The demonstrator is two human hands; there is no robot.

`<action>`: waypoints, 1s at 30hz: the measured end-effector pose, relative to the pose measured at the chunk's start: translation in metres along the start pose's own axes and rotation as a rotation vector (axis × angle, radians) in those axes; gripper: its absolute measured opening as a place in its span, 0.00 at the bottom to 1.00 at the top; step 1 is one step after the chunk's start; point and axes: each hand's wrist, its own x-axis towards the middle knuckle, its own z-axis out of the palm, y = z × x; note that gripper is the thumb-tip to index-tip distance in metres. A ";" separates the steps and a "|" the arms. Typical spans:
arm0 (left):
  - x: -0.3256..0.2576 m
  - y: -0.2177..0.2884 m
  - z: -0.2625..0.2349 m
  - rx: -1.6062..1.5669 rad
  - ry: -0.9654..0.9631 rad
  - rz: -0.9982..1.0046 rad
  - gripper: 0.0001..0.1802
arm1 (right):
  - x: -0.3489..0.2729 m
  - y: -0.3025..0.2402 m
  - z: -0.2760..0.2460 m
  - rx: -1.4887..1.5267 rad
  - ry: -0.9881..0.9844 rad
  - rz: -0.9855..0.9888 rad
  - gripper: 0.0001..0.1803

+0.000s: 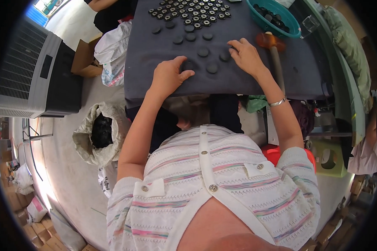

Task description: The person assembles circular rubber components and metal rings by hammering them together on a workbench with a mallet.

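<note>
Several black round discs lie spread over the dark cloth-covered table (146,77). My left hand (168,76) rests at the near left, its thumb and forefinger closed about the edges of one black disc (188,65). To the right, my right hand (248,58) has its fingers apart; a second black disc (224,56) lies beside its thumb, not gripped. Between my hands sit two more, a disc (203,52) and a nearer disc (212,67). Farther back stands a dense group of black round parts with pale metal centres (197,11).
A mallet with an orange head (270,42) lies right of my right hand, handle toward me. Behind it is a teal basin (296,29) holding black pieces. Left of the table are a white sack (113,54), an open woven sack (83,140) and a large air cooler (33,67).
</note>
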 end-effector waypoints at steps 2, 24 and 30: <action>-0.001 0.007 0.001 0.252 0.002 0.110 0.23 | -0.004 -0.013 -0.001 0.020 -0.032 -0.176 0.13; 0.019 -0.003 0.016 0.135 0.096 0.129 0.20 | 0.023 -0.049 0.019 0.153 -0.069 -0.163 0.17; -0.002 -0.007 -0.004 -0.079 0.094 -0.094 0.20 | 0.052 -0.077 0.025 -0.180 -0.330 -0.261 0.18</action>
